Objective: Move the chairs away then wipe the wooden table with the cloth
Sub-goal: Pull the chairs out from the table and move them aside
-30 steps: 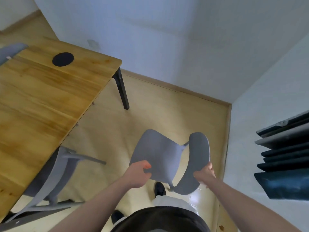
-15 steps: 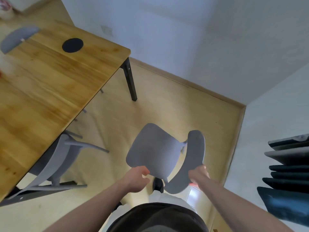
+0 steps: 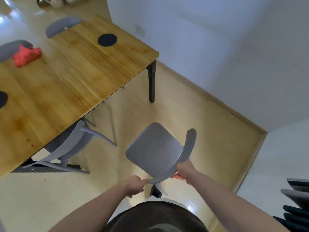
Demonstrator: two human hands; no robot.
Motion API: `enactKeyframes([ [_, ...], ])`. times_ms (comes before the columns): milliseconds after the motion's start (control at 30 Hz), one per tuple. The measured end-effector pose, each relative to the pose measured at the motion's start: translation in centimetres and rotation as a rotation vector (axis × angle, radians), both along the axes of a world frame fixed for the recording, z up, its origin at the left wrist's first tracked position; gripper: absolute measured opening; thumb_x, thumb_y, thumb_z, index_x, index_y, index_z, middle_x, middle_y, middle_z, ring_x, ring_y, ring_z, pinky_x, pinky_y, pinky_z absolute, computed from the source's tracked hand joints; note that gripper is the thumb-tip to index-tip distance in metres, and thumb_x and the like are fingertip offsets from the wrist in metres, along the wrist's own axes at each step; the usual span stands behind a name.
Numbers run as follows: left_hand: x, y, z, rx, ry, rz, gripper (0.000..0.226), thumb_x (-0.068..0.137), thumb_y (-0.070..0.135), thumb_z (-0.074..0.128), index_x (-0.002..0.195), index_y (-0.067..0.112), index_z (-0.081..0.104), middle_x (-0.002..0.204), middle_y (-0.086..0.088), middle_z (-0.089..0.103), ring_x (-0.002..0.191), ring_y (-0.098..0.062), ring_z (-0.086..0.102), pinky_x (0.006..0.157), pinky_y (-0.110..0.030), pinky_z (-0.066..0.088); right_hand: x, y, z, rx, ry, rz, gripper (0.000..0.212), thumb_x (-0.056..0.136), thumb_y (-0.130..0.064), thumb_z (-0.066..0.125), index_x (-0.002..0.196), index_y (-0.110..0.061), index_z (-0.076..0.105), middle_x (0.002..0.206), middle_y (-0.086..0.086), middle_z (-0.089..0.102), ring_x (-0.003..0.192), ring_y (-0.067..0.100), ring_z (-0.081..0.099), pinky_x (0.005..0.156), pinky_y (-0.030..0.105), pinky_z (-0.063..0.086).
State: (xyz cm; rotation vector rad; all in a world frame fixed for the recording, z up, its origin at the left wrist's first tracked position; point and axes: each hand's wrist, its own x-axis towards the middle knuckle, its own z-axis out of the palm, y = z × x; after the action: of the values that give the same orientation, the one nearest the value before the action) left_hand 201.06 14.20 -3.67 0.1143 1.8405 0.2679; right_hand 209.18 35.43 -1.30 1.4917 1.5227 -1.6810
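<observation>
Wooden table (image 3: pixel 70 84) fills ten o'clock, with a second grey chair (image 3: pixel 70 144) tucked under its near edge. Near six o'clock stands the grey chair (image 3: pixel 157 151); right hand (image 3: pixel 184 170) grips its backrest, left hand (image 3: pixel 135 185) pinches the backrest's end. Red cloth (image 3: pixel 26 56) lies at the table's far left.

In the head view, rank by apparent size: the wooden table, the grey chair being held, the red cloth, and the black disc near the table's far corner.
1. wooden table
2. held grey chair, though it is nearer the camera, which enlarges it
3. red cloth
4. black disc, close to the cloth in size, so that order is unsure
</observation>
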Motion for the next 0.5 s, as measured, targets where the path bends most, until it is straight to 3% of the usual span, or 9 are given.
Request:
enactKeyframes([
  [67,0.1,0.2,0.2,0.027,-0.053,0.128,0.055,0.099,0.054,0.041,0.124,0.008,0.059,0.111,-0.001,0.073,0.082,-0.015,0.064,0.074,-0.028,0.055,-1.0,-0.2,0.3,0.000,0.022,0.032,0.029,0.084,0.008,0.065,0.099,-0.016,0.071,0.094,0.007,0.078,0.074,0.026,0.078,0.061,0.031,0.062],
  [200,0.3,1.0,0.2,0.076,-0.048,0.378,0.046,0.099,0.050,0.048,0.115,0.010,0.062,0.101,0.002,0.076,0.091,-0.014,0.072,0.084,-0.031,0.061,-2.6,-0.4,0.6,0.003,0.037,0.077,0.028,0.084,0.010,0.065,0.097,-0.013,0.072,0.091,0.007,0.079,0.073,0.025,0.078,0.055,0.027,0.059],
  [367,-0.6,1.7,0.3,0.087,-0.094,0.614,0.035,0.101,0.045,0.053,0.108,0.013,0.064,0.102,0.000,0.076,0.094,-0.016,0.072,0.088,-0.033,0.061,-4.2,-0.1,0.3,0.039,0.054,0.157,0.020,0.085,0.002,0.070,0.099,-0.012,0.074,0.091,0.008,0.079,0.077,0.022,0.079,0.069,0.035,0.065],
  [500,-1.6,2.3,0.1,0.079,-0.137,0.776,0.030,0.103,0.037,0.054,0.112,0.011,0.065,0.104,-0.004,0.074,0.095,-0.019,0.071,0.089,-0.034,0.060,-5.5,-0.2,0.3,0.021,0.041,0.181,0.021,0.091,-0.003,0.063,0.106,-0.016,0.070,0.094,0.006,0.078,0.077,0.021,0.079,0.063,0.031,0.063],
])
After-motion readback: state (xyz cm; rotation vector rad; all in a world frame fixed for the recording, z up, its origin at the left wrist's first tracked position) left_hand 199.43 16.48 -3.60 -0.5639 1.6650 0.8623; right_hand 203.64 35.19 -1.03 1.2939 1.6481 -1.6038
